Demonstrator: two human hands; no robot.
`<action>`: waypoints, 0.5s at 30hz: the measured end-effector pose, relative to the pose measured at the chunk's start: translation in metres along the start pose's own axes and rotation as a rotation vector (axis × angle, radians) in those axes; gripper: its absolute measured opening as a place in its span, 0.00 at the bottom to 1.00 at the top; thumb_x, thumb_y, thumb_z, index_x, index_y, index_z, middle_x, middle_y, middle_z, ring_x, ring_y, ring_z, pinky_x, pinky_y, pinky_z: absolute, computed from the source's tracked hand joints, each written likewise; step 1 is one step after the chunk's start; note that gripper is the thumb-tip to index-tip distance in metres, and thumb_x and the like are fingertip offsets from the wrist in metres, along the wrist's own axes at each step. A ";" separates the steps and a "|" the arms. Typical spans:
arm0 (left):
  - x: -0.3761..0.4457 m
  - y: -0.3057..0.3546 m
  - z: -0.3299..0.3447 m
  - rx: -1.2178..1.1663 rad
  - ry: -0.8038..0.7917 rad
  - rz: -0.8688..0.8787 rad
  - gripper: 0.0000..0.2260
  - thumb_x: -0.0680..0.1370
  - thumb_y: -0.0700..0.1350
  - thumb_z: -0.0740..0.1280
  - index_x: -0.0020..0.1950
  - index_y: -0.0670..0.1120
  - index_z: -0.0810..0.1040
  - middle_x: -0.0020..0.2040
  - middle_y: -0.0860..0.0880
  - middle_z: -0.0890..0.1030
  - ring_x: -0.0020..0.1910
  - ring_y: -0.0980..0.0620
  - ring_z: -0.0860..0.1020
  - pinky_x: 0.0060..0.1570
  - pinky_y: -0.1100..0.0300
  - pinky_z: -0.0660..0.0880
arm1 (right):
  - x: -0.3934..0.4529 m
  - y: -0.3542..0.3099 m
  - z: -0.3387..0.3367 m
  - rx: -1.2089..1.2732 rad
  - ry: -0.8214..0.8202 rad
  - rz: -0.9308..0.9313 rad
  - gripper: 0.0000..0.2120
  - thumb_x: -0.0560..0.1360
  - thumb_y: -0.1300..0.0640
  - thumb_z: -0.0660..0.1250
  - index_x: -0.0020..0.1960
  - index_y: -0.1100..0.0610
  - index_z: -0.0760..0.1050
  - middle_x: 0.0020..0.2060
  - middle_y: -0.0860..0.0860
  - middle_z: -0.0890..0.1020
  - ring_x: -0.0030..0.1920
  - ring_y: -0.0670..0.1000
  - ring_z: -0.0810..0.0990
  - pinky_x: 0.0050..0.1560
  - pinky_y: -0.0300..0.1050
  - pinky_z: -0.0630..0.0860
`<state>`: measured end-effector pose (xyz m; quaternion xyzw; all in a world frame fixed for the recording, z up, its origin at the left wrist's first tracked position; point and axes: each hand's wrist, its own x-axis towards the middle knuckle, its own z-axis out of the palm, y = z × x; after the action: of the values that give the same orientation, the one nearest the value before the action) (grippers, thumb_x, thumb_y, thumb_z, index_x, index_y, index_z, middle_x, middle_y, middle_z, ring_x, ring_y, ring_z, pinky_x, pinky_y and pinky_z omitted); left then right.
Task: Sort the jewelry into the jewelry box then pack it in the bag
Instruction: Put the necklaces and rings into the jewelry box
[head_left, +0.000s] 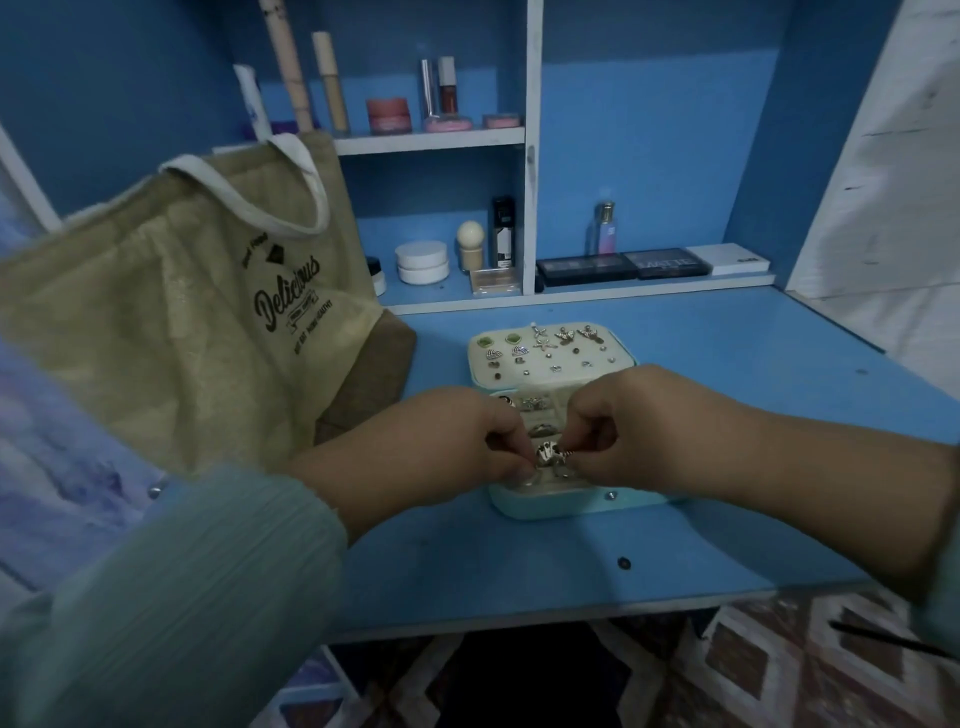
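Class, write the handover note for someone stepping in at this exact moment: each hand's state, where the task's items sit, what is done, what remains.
Left hand: fingers curled, pinching a patterned ring over the jewelry box.
Right hand: pinching the same ring from the other side.
Box: open on the blue desk; lid panel holds earrings, the front slots hold rings.
Tote bag: left of the box, upright.
Done: most pieces sorted.
Left: seat this ring, close the box, pack it in the bag.
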<state>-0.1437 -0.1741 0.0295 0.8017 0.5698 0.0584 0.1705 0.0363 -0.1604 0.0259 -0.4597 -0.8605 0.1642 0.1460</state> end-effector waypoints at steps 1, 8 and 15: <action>0.001 0.000 0.001 0.006 -0.001 0.004 0.04 0.73 0.52 0.70 0.47 0.57 0.80 0.45 0.59 0.79 0.30 0.64 0.69 0.30 0.73 0.63 | 0.000 0.000 0.001 -0.004 0.000 0.002 0.04 0.69 0.58 0.70 0.38 0.49 0.79 0.25 0.39 0.75 0.30 0.36 0.75 0.33 0.30 0.71; 0.000 0.001 0.002 0.058 -0.007 0.025 0.04 0.73 0.52 0.70 0.48 0.57 0.80 0.48 0.57 0.80 0.32 0.63 0.69 0.32 0.73 0.63 | 0.001 -0.004 0.005 -0.103 -0.006 -0.008 0.04 0.69 0.54 0.68 0.36 0.47 0.75 0.28 0.39 0.74 0.35 0.43 0.76 0.42 0.40 0.75; 0.000 0.004 0.005 0.107 -0.016 0.020 0.05 0.74 0.53 0.68 0.49 0.57 0.80 0.39 0.59 0.75 0.32 0.64 0.68 0.31 0.73 0.61 | 0.001 -0.001 0.005 -0.089 -0.055 -0.009 0.01 0.69 0.52 0.69 0.40 0.48 0.80 0.35 0.42 0.79 0.39 0.45 0.79 0.47 0.44 0.76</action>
<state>-0.1383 -0.1759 0.0266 0.8157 0.5628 0.0230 0.1316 0.0326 -0.1609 0.0217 -0.4570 -0.8728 0.1373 0.1025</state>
